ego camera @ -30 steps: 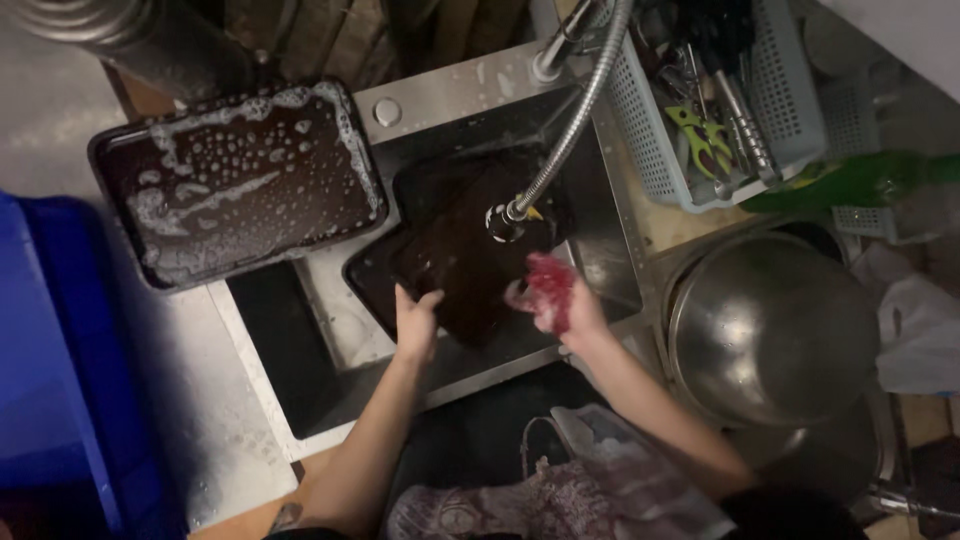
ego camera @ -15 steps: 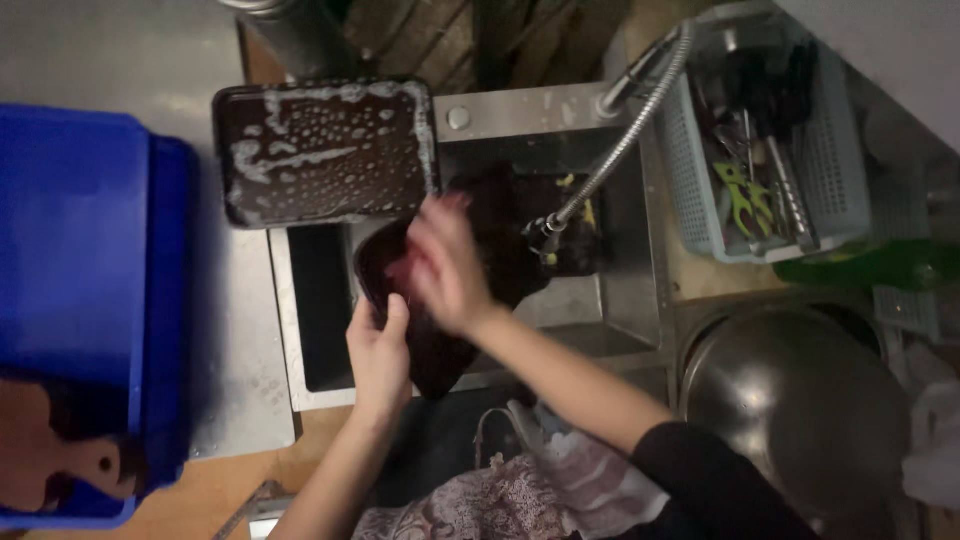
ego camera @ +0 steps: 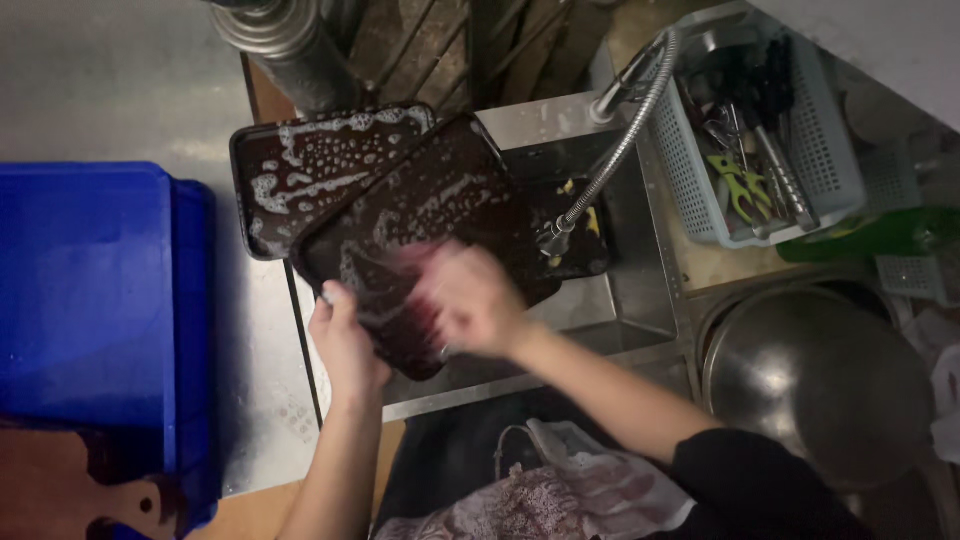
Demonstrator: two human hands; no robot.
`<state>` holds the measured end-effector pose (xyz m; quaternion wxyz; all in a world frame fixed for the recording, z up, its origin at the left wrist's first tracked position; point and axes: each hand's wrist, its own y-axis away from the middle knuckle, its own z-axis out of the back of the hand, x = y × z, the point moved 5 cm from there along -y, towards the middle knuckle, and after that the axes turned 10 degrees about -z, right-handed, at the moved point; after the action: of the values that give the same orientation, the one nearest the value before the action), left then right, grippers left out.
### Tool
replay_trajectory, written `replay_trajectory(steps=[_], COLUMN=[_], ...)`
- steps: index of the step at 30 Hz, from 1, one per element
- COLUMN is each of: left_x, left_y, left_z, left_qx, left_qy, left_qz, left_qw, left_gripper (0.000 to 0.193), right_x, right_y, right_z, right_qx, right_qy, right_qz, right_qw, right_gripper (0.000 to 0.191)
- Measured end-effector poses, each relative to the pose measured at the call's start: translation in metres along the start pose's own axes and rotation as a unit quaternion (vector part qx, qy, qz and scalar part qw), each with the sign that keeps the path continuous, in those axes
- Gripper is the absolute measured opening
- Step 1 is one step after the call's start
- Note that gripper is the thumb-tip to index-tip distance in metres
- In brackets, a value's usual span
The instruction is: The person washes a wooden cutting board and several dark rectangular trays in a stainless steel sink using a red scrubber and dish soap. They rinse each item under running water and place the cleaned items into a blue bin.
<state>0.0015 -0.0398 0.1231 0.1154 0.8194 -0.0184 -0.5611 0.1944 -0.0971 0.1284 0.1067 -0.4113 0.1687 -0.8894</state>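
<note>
Left hand [ego camera: 345, 340]: closed on the lower left edge of the dark tray [ego camera: 420, 230], left of frame centre; the grip steadies the tray so it does not slide under rubbing.
Right hand [ego camera: 470, 300]: blurred with motion, lying on the tray's face near frame centre; something reddish shows under the fingers, probably a scrubbing pad, but whether the hand is clenched on it cannot be told.
Dark tray: held tilted across the sink [ego camera: 640, 300], its lower corner toward the person and its upper corner overlapping the soapy tray [ego camera: 300, 160]; the slant appears to let suds and water run back into the basin.
Soapy tray: upper left of centre, lying flat on the counter beside the sink, covered in foam and bubbles, partly under the held tray.
Spray faucet [ego camera: 610, 150]: flexible metal hose arching from the upper right down to a nozzle just above the basin, right of the held tray and within reach for rinsing.
Utensil basket [ego camera: 800, 140]: pale plastic, upper right, holding knives and a green tool upright to drain.
Metal bowl [ego camera: 820, 380]: large, right edge of frame, beside the sink.
Blue crate [ego camera: 100, 320]: left of frame, well apart from the hands.
Wooden board [ego camera: 80, 490]: lower left corner, resting over the crate's near edge.
</note>
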Motion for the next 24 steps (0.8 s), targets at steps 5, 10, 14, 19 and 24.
replay_trajectory(steps=[5,10,14,19,24], left_x=[-0.007,0.027,0.030,0.005,0.003], left_y=[0.014,0.000,-0.013,-0.018,-0.054], left_z=[0.012,0.011,0.024,0.063,0.102], left_qx=[0.021,0.036,0.031,-0.009,0.029], left_qy=[0.011,-0.019,-0.001,0.000,-0.013], left_qz=[0.088,0.079,0.055,0.116,0.258], left_qw=[0.996,0.996,0.998,0.993,0.966], left_gripper=[0.039,0.043,0.045,0.052,0.053], right_x=[-0.075,-0.004,0.061,-0.029,-0.128], right_y=[-0.053,-0.076,-0.028,0.002,0.007], right_z=[0.047,-0.029,-0.035,0.025,0.039], right_qx=[-0.150,-0.017,-0.015,-0.046,-0.107], right_qy=[0.208,0.038,0.009,0.148,-0.385], right_qz=[-0.175,-0.185,0.002,-0.137,-0.349], right_qw=[0.951,0.982,1.000,0.978,0.848], right_gripper=[0.046,0.039,0.042,0.034,0.041])
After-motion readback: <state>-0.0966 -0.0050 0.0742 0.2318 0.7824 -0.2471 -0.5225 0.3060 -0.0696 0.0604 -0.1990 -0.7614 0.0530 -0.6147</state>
